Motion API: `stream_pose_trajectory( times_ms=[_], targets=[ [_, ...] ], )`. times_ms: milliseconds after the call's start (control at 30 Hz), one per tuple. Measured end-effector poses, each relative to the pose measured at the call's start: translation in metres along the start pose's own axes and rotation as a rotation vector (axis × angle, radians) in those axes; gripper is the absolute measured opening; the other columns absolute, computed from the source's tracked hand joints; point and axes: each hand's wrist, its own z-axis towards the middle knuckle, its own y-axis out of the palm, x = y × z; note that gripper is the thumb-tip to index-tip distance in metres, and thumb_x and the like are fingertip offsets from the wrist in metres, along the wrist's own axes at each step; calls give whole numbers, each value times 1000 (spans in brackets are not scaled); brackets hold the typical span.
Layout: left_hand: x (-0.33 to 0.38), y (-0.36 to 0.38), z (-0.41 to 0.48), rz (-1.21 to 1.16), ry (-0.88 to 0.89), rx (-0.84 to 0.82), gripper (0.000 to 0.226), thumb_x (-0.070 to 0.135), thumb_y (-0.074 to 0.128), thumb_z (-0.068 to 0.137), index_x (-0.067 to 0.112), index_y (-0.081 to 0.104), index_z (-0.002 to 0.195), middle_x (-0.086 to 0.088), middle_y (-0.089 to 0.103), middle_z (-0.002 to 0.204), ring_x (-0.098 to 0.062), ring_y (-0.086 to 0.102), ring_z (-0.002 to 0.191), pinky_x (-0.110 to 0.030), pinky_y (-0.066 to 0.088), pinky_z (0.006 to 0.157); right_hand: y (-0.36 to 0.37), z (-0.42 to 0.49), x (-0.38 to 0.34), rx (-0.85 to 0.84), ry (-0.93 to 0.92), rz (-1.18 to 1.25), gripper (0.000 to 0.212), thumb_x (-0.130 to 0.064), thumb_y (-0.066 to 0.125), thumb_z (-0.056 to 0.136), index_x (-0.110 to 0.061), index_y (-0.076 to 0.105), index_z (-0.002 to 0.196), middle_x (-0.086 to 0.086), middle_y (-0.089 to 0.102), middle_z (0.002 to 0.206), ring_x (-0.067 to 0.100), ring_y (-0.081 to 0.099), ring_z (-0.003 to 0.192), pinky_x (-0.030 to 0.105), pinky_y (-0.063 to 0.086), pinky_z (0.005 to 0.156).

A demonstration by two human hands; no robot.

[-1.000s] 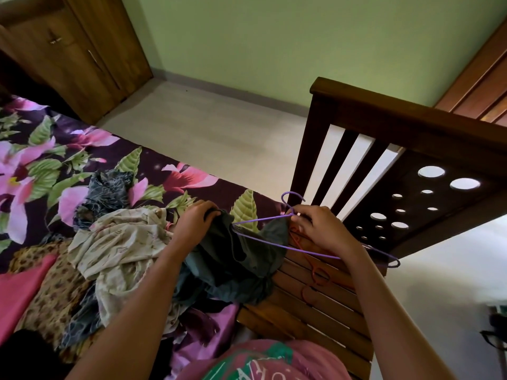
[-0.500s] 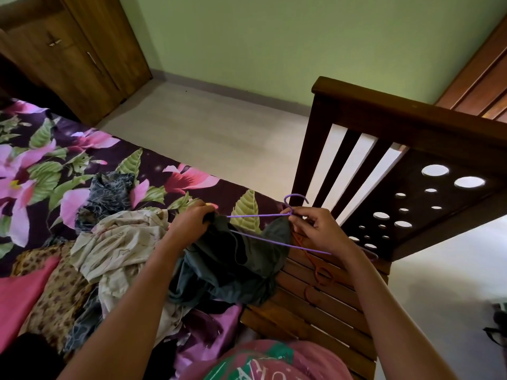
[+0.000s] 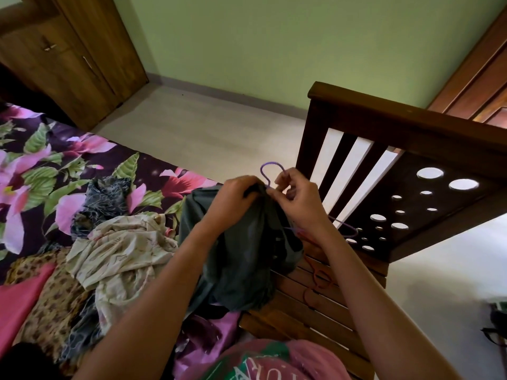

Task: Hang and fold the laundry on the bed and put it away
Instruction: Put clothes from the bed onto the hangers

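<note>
Dark green garment (image 3: 241, 259): collar bunched in left hand (image 3: 236, 198), body hanging toward 6 o'clock over bed (image 3: 41, 149) corner; purple hanger (image 3: 271, 163), neck pinched by right hand (image 3: 297, 204), touching at 3 o'clock, arm running toward 4 o'clock.

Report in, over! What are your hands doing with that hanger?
Left hand gripping dark grey-green cloth garment at its top. Right hand pinching thin purple wire hanger below its hook. Crumpled cream garment beside, not blocking.
</note>
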Motion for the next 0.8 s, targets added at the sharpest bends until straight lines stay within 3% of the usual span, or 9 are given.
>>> stream_pose_trajectory(
  times_ms=[100, 167, 267, 333, 467, 533, 700, 767, 800],
  targets=[
    [-1, -15, 6, 50, 11, 68, 21, -4, 57, 84, 0, 67, 102, -15, 68, 98, -28, 61, 92, -18, 38, 81, -7, 9, -7, 152, -207, -136, 21, -18, 76, 79, -11, 57, 86, -12, 54, 79, 1, 48, 68, 13, 40, 65],
    [-3, -25, 5, 52, -3, 125, 25, -7, 55, 84, -1, 67, 105, -18, 67, 99, -30, 61, 93, -12, 34, 81, -13, 10, -4, 310, -347, -291, 18, -18, 73, 81, -7, 59, 79, -7, 54, 77, 6, 47, 73, 17, 39, 69],
    [-8, -40, 6, 54, -54, 191, 26, -7, 54, 86, -2, 66, 109, -20, 66, 102, -30, 60, 95, -9, 32, 81, -19, -2, 9, 331, -379, -306, 22, -20, 63, 87, -5, 58, 72, 1, 56, 62, 11, 50, 57, 20, 42, 57],
    [-10, -47, 7, 72, -56, 204, 26, -5, 54, 87, -2, 65, 110, -19, 66, 103, -29, 60, 96, -10, 32, 82, -13, -12, 23, 183, -319, -426, 25, -27, 59, 89, -8, 59, 74, 1, 58, 63, 14, 53, 56, 25, 44, 53],
    [-9, -54, 5, 79, -31, 200, 25, -3, 54, 89, 0, 65, 111, -16, 66, 102, -21, 58, 92, -15, 35, 83, 1, -12, 49, -80, -40, -587, 23, -26, 55, 94, -13, 65, 109, 6, 57, 103, 21, 54, 97, 28, 45, 73],
    [-9, -56, 3, 80, -26, 193, 25, -2, 54, 89, 1, 65, 111, -14, 65, 102, -18, 57, 92, -14, 36, 82, 3, -9, 51, -183, 12, -660, 28, -29, 50, 96, -18, 62, 120, 9, 49, 108, 23, 46, 101, 29, 43, 77],
    [-11, -66, -8, 69, -17, 189, 26, -3, 55, 88, 2, 65, 112, -12, 65, 102, -12, 55, 91, 0, 35, 80, 0, -8, 52, -382, 298, -723, 39, -44, 36, 99, -18, 65, 108, 11, 45, 105, 29, 44, 103, 40, 43, 89],
    [-12, -68, -14, 70, -8, 144, 27, -3, 55, 88, 2, 64, 113, -11, 65, 103, -12, 55, 93, -6, 36, 83, -6, -9, 54, -259, 396, -453, 43, -44, 42, 97, -11, 67, 87, 7, 55, 88, 23, 55, 85, 32, 45, 75],
    [-13, -69, -17, 72, 3, 126, 27, -3, 55, 88, 2, 65, 112, -12, 65, 103, -13, 55, 93, -10, 38, 85, -7, -10, 54, -165, 427, -329, 33, -35, 49, 97, -11, 67, 83, 5, 57, 78, 19, 57, 74, 28, 46, 66]
  ],
)
